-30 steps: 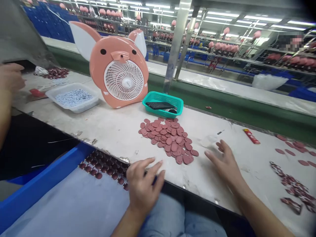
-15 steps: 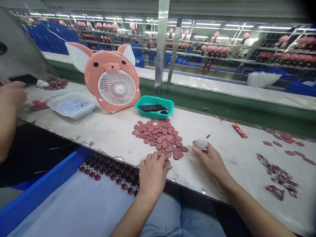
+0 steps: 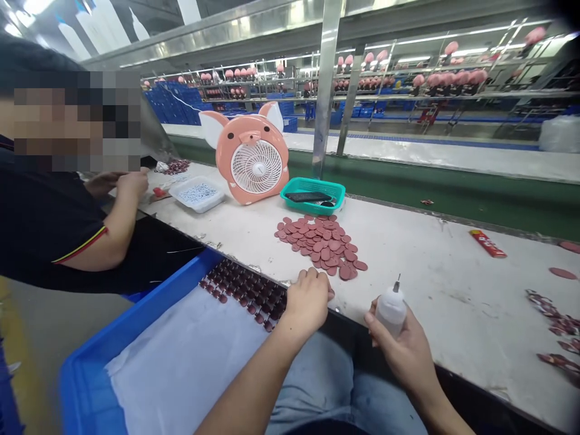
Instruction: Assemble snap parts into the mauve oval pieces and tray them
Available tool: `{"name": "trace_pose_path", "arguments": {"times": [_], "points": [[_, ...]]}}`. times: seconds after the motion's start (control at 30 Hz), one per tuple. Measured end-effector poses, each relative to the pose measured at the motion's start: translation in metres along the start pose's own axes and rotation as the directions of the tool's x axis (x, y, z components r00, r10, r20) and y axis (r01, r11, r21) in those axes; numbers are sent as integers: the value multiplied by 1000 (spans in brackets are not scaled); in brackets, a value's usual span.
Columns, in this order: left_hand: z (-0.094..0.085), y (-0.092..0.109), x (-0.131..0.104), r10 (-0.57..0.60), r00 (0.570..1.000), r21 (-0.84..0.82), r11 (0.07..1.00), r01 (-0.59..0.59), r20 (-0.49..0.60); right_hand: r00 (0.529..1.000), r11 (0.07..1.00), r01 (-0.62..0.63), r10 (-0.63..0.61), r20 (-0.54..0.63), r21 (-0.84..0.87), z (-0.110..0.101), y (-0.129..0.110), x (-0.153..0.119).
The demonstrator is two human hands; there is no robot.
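Note:
My right hand [image 3: 408, 344] is wrapped round a small translucent squeeze bottle [image 3: 392, 311], whose thin metal needle tip points up. It is over the table's front edge, right of a pile of dull-red oval pieces [image 3: 324, 241]. My left hand [image 3: 308, 302] rests at the table edge just below that pile. Its fingers are curled down and closed, and their tips are mostly hidden. A trace of red shows by the fingertips, but I cannot make out what they hold.
A blue bin [image 3: 90, 362] with a white sheet and rows of dark-red parts [image 3: 244, 290] stands at lower left. Behind the pile are a green basket [image 3: 335, 187], a pig-shaped fan [image 3: 254, 157] and a white tray [image 3: 199, 205]. A co-worker [image 3: 45, 211] sits at left.
The view has swung left, bringing the co-worker into sight. My right hand has drawn the bottle back toward me and turned its needle tip up. My left hand stays near the table edge, still closed.

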State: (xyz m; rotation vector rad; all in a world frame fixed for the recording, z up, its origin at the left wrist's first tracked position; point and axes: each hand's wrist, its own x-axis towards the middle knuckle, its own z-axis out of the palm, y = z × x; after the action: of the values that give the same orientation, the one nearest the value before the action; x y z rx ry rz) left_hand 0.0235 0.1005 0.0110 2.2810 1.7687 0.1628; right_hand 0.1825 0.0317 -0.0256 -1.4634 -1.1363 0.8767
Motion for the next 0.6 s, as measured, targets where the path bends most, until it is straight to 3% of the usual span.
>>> {"name": "trace_pose_path", "arguments": {"times": [0.3, 0.47, 0.53, 0.6], "points": [[-10, 14, -2, -39, 998, -31, 999, 41, 44, 1000, 1000, 1, -1, 10, -20, 1, 4, 4], [-12, 6, 4, -22, 996, -303, 952, 46, 82, 999, 999, -39, 39, 7, 6, 7, 2, 9], [-9, 3, 4, -17, 996, -457, 888, 58, 92, 998, 998, -62, 61, 18, 31, 11, 0, 11], [-4, 1, 1, -19, 995, -638, 766, 80, 102, 995, 994, -91, 88, 44, 67, 16, -2, 12]]}}
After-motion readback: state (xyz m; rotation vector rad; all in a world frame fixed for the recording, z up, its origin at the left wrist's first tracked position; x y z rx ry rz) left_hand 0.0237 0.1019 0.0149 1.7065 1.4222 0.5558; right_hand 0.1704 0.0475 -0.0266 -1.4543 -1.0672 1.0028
